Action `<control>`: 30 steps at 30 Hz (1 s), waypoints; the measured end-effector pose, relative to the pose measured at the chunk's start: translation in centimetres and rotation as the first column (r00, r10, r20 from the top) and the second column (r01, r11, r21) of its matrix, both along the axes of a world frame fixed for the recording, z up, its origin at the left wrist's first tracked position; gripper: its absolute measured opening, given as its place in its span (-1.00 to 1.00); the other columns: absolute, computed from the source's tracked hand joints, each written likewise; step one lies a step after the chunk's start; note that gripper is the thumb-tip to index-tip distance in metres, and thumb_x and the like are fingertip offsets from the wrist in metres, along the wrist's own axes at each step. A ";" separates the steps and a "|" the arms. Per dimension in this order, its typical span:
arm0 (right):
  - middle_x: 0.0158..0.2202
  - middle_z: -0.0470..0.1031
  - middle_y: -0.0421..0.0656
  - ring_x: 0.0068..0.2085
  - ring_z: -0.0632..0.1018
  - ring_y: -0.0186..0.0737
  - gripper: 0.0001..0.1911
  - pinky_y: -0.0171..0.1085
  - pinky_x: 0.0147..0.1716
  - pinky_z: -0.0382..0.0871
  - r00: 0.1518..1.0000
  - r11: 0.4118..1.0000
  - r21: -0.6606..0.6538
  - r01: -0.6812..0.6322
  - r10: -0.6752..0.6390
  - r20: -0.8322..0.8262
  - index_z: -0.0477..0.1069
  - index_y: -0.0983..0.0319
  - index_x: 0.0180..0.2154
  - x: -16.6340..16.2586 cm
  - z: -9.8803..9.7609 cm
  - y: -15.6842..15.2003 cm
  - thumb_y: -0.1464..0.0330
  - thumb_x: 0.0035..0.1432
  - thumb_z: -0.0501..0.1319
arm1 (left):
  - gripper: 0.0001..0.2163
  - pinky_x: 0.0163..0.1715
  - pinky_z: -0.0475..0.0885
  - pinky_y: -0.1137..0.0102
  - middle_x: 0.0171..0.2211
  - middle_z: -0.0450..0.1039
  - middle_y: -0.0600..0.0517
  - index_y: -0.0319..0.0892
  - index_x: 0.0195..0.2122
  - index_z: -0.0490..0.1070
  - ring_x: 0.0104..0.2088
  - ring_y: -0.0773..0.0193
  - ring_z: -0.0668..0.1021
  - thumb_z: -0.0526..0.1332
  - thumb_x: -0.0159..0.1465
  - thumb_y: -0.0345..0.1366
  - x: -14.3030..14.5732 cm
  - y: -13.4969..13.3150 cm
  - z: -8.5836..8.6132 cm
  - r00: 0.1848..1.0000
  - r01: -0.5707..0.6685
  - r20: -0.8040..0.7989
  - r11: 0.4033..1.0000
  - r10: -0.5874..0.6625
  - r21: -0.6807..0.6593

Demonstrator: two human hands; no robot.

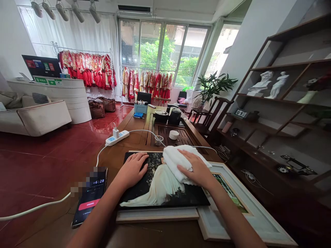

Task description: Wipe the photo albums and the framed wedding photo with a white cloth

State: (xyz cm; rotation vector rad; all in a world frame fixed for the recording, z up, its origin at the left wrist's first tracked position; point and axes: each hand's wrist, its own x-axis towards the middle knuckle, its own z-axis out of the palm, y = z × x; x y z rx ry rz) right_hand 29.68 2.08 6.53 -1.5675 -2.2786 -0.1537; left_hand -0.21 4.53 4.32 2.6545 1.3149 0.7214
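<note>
A black picture panel with a pale, flowing dress on it lies flat on the wooden table in front of me. My left hand rests on its upper left part, fingers stretched out and holding nothing. On the panel's upper right, my right hand grips a folded white towel and presses it to the surface. The towel hides that corner. Beneath the panel is a pale-edged frame. A white-framed picture lies to the right, partly covered by my right forearm.
A phone lies left of my left forearm. A power strip with white cables stands on the table's left edge. Beyond the panel are a glass, a white cup and a tea tray. Shelves stand on the right.
</note>
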 end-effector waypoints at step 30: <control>0.25 0.24 -0.06 0.24 0.27 0.06 -0.29 0.09 0.22 0.09 0.999 0.999 0.007 -0.039 0.039 0.037 0.11 0.21 0.28 -0.7 0.0 -3.6 0.08 0.16 0.12 | -0.65 0.21 0.18 0.19 0.19 0.27 -0.01 -0.10 0.17 0.24 0.20 0.15 0.30 -0.05 0.40 -0.20 -0.1 -0.1 -0.1 1.000 0.001 -0.003 1.000 -0.001 0.014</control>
